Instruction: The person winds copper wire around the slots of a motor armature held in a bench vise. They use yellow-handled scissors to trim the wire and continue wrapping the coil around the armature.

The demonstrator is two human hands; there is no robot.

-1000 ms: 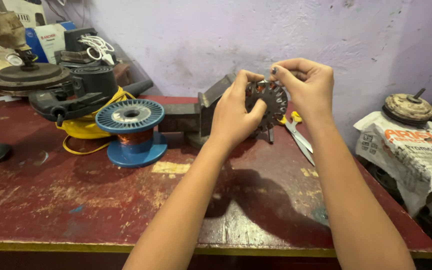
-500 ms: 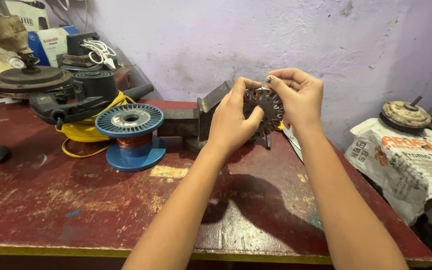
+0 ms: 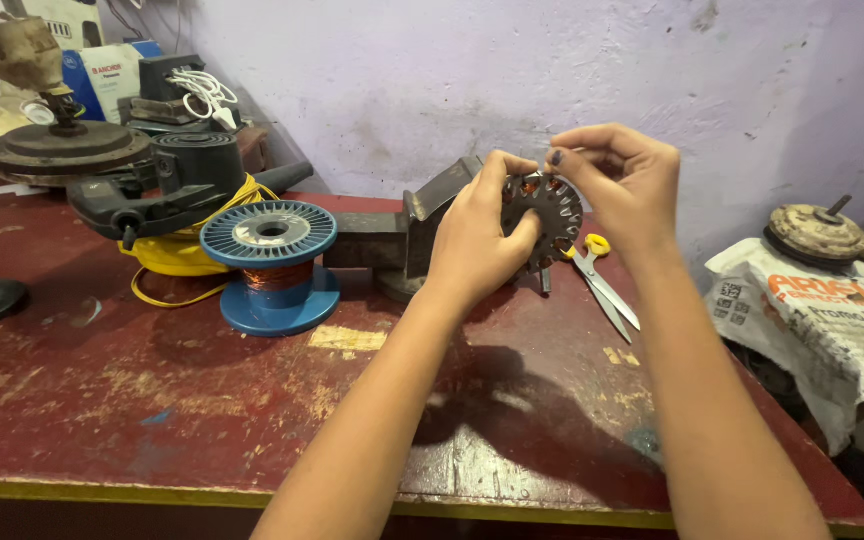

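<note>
Beside red bench point(image 3: 102, 400), white printed sack point(image 3: 822, 320); hands point(image 3: 477, 240) grip stator point(image 3: 547, 215).

Lilac plastered wall point(image 3: 472, 70); worn, perhaps rusty red bench point(image 3: 152, 400).

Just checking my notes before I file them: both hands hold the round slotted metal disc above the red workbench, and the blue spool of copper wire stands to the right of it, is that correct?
Not quite. The blue spool of copper wire stands to the left of the round slotted metal disc, not the right, as the head view shows. The rest holds: the left hand and right hand both hold the disc above the red workbench.
</note>
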